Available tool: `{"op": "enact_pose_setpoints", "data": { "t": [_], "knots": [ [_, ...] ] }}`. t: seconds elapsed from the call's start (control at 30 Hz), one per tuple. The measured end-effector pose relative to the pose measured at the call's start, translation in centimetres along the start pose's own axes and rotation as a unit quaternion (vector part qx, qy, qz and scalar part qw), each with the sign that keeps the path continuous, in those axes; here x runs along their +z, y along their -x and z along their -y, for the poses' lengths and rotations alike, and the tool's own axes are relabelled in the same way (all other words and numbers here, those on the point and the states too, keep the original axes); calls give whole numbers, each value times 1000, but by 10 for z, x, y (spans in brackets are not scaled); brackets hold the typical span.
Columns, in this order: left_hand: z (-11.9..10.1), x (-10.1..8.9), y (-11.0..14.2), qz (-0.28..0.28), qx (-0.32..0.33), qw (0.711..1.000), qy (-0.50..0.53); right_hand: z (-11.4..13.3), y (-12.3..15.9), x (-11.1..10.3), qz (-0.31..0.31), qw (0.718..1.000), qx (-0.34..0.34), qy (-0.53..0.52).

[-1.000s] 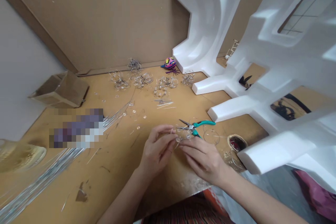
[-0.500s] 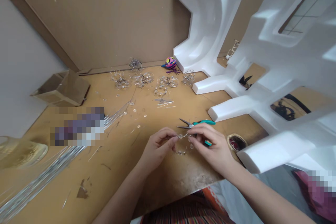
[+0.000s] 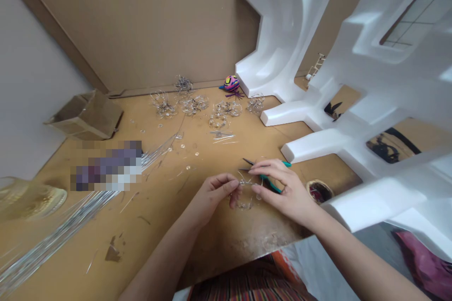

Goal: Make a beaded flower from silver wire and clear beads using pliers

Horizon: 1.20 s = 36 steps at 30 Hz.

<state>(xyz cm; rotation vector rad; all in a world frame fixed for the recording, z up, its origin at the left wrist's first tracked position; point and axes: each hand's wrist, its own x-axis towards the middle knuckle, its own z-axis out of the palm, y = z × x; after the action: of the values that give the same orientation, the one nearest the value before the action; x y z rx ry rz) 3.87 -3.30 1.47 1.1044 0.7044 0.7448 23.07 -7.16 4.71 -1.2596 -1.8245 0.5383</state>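
Note:
My left hand [image 3: 217, 193] pinches a small ring of wire with clear beads [image 3: 245, 206] between thumb and fingertips, just above the table's front part. Beside the ring's right side is my right hand [image 3: 291, 190], its thumb and fingers spread apart. The right thumb is close to the beads; whether it touches them I cannot tell. Under the right fingers lie pliers with teal handles [image 3: 271, 184], jaws open and pointing left. The right hand partly hides them.
Several beaded wire pieces [image 3: 194, 105] lie toward the back, near a colourful ball-shaped object [image 3: 231, 83]. Long metal wires [image 3: 76, 222] stretch across the left. A cardboard box [image 3: 95, 115] stands back left, a round container [image 3: 318, 191] right, beside a white moulded structure [image 3: 312, 146].
My right hand's fingers have parted from the wire and spread over the pliers. My left hand keeps its pinch on the beaded ring. The view has shifted slightly.

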Motion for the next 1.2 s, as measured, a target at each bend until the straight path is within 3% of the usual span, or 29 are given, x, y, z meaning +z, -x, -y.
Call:
{"op": "enact_pose_setpoints", "data": {
  "t": [0.07,0.17,0.3,0.83,1.2],
  "knots": [
    [0,0,0,6,-27,999,15,-1,-4,-1,52,995,56,-64],
    [0,1,0,3,-43,999,12,-5,-9,0,107,961,171,-188],
    [0,1,0,-10,-38,999,6,-8,-13,3,113,924,235,-279],
    [0,0,-3,-15,-22,999,-33,-8,-12,3,103,901,235,-349],
    [-1,-1,-2,-6,-22,1000,-20,-11,-10,3,106,905,236,-337]
  ]
}}
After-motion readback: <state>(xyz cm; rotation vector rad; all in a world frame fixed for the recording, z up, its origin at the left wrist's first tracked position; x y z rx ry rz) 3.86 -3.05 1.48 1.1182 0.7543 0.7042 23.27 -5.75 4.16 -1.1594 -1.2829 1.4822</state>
